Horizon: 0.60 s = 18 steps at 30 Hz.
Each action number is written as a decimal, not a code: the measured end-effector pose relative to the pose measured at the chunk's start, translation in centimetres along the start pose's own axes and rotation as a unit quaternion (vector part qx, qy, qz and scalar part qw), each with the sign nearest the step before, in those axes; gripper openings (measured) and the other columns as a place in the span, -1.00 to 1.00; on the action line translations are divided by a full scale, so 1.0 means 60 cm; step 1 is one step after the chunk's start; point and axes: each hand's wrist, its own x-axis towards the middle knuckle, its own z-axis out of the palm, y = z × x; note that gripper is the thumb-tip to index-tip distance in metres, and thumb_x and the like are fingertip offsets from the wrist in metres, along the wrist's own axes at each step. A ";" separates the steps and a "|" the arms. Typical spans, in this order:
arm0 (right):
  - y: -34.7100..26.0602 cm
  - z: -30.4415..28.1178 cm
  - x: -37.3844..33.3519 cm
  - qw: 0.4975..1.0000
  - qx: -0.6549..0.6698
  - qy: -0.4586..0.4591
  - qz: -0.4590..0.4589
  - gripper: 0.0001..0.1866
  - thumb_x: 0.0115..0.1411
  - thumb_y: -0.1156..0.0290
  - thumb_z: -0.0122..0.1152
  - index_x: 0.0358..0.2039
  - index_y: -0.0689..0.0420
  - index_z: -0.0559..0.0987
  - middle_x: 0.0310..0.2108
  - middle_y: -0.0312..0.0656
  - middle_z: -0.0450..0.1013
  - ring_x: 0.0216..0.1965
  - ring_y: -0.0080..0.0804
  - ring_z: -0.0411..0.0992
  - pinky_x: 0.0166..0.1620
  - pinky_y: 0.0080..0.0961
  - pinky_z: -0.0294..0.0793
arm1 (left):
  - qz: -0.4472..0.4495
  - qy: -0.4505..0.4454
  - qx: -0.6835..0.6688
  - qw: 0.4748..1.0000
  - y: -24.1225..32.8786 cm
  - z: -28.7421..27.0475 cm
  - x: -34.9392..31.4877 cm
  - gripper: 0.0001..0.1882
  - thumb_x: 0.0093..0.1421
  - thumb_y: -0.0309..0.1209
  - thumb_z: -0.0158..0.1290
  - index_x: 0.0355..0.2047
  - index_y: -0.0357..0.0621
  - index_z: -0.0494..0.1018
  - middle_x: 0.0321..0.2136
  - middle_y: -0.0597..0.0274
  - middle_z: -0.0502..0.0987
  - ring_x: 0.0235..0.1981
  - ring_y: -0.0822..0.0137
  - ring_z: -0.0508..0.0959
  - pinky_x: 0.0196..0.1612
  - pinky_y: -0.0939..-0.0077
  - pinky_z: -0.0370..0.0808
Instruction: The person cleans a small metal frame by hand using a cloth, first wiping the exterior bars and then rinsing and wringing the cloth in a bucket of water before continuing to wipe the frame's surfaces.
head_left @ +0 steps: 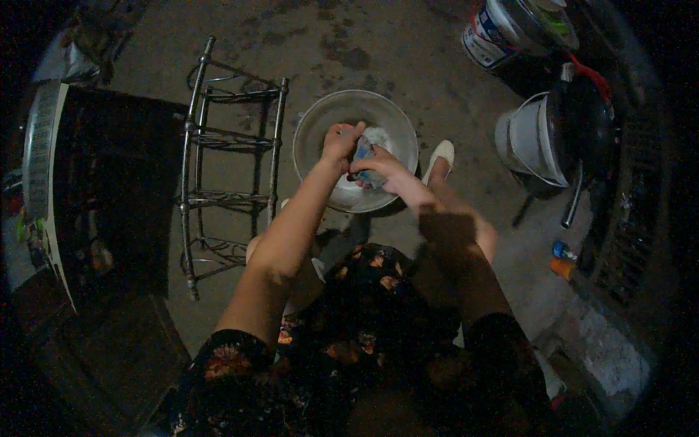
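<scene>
Both of my hands are over a round, pale metal-looking basin [304, 171] on the floor in front of me. My right hand [387, 171] is closed around a crumpled blue-grey cloth [365, 151]. Right beside it, my left hand [339, 147] is curled against the cloth's left side, its thumb toward the right. What lies inside the left fingers is hidden. A small dark spot shows between the hands, too small to name. Whitish suds or water [377, 135] show in the basin beyond the cloth.
A metal tube rack [191, 127] lies or stands left of the basin. Further left is a dark, pale-rimmed cabinet-like box [60, 156]. To the right are a white bucket [520, 135], a dark wok-like pan [582, 135], a printed tub [486, 40] and an orange cup-like thing [561, 267].
</scene>
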 end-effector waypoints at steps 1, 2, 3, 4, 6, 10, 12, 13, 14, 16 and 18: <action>-0.025 0.004 -0.012 0.994 0.069 -0.083 0.031 -0.57 -0.11 0.45 0.35 -0.18 0.19 0.47 -0.29 -0.10 0.49 -0.28 -0.22 0.49 -0.41 -0.30 0.52 | -0.044 -0.078 0.065 0.994 -0.015 -0.041 0.046 -0.37 0.03 0.05 0.16 -0.07 -0.14 0.30 -0.12 0.05 0.43 -0.13 0.12 0.41 -0.21 0.03 0.39; -0.056 0.005 -0.033 0.976 0.141 -0.154 0.062 -0.60 -0.10 0.47 0.34 -0.19 0.18 0.48 -0.27 -0.11 0.48 -0.27 -0.21 0.49 -0.42 -0.28 0.52 | -0.065 -0.079 0.091 0.991 0.006 -0.034 0.029 -0.30 0.03 0.12 0.11 0.00 -0.13 0.27 -0.04 0.01 0.38 -0.08 0.09 0.38 -0.18 0.01 0.38; -0.078 0.013 -0.066 0.948 0.243 -0.167 0.123 -0.67 -0.04 0.45 0.29 -0.20 0.14 0.50 -0.24 -0.13 0.46 -0.30 -0.25 0.45 -0.50 -0.36 0.46 | -0.085 -0.073 0.111 0.988 0.052 -0.020 -0.014 -0.23 0.03 0.19 0.05 0.07 -0.12 0.24 0.03 -0.03 0.32 -0.03 0.06 0.36 -0.15 0.00 0.37; -0.093 0.016 -0.088 0.947 0.259 -0.148 0.118 -0.66 -0.01 0.41 0.26 -0.18 0.16 0.48 -0.23 -0.13 0.45 -0.32 -0.28 0.43 -0.51 -0.40 0.44 | -0.101 -0.074 0.134 0.983 0.084 -0.005 -0.041 -0.16 0.04 0.25 -0.01 0.14 -0.11 0.20 0.10 -0.06 0.26 0.02 0.03 0.33 -0.12 -0.02 0.36; -0.108 0.018 -0.107 0.944 0.293 -0.110 0.108 -0.63 0.05 0.32 0.20 -0.14 0.19 0.45 -0.22 -0.13 0.42 -0.36 -0.36 0.40 -0.54 -0.49 0.40 | -0.089 -0.159 0.090 0.979 0.121 -0.013 -0.064 0.00 0.02 0.39 -0.17 0.26 -0.11 0.03 0.21 -0.07 0.10 0.14 -0.03 0.24 0.01 0.02 0.29; -0.112 -0.003 -0.096 0.740 0.507 -0.394 0.202 -0.50 0.12 0.19 0.09 -0.03 0.28 0.33 -0.30 -0.15 0.34 -0.45 -0.45 0.32 -0.57 -0.61 0.35 | -0.022 -0.213 -0.001 0.977 0.163 -0.016 -0.079 -0.01 -0.01 0.41 -0.14 0.21 -0.09 0.11 0.13 0.03 0.25 0.11 0.05 0.30 0.04 0.14 0.31; -0.124 0.022 -0.124 0.640 0.559 -0.480 0.219 -0.43 0.13 0.13 0.07 -0.01 0.33 0.28 -0.32 -0.14 0.30 -0.48 -0.48 0.29 -0.61 -0.65 0.32 | 0.045 -0.262 0.006 0.964 0.151 -0.029 -0.074 0.00 -0.02 0.43 -0.16 0.23 -0.07 0.08 0.13 0.07 0.27 0.06 -0.01 0.35 0.08 0.01 0.28; -0.113 0.028 -0.120 0.616 0.579 -0.491 0.213 -0.39 0.16 0.09 0.08 0.00 0.34 0.21 -0.34 -0.16 0.25 -0.47 -0.49 0.25 -0.63 -0.68 0.30 | 0.056 -0.303 -0.078 0.948 0.137 -0.025 -0.086 0.00 -0.04 0.39 -0.08 0.22 -0.08 0.09 0.11 0.08 0.29 0.10 -0.01 0.31 0.10 -0.05 0.26; -0.118 0.040 -0.134 0.617 0.580 -0.489 0.209 -0.39 0.17 0.07 0.09 -0.01 0.34 0.22 -0.34 -0.16 0.25 -0.47 -0.49 0.25 -0.64 -0.69 0.30 | 0.059 -0.369 -0.165 0.913 0.135 -0.008 -0.104 -0.02 -0.04 0.35 -0.05 0.22 -0.09 0.11 0.11 0.09 0.30 0.11 -0.01 0.30 0.10 -0.06 0.26; -0.120 0.063 -0.159 0.615 0.588 -0.485 0.204 -0.39 0.17 0.04 0.09 -0.02 0.32 0.23 -0.33 -0.15 0.26 -0.47 -0.49 0.25 -0.65 -0.69 0.30 | 0.069 -0.439 -0.279 0.851 0.132 0.011 -0.127 -0.08 -0.04 0.27 0.05 0.15 -0.14 0.19 0.07 0.12 0.34 0.10 -0.01 0.30 0.06 -0.10 0.27; -0.110 0.064 -0.165 0.686 0.552 -0.447 0.159 -0.41 0.16 0.05 0.14 0.00 0.25 0.27 -0.34 -0.15 0.27 -0.47 -0.50 0.25 -0.66 -0.68 0.24 | 0.081 -0.459 -0.259 0.846 0.133 0.005 -0.121 -0.19 -0.03 0.20 0.11 0.03 -0.18 0.29 -0.03 0.12 0.39 0.02 0.03 0.35 -0.01 -0.08 0.31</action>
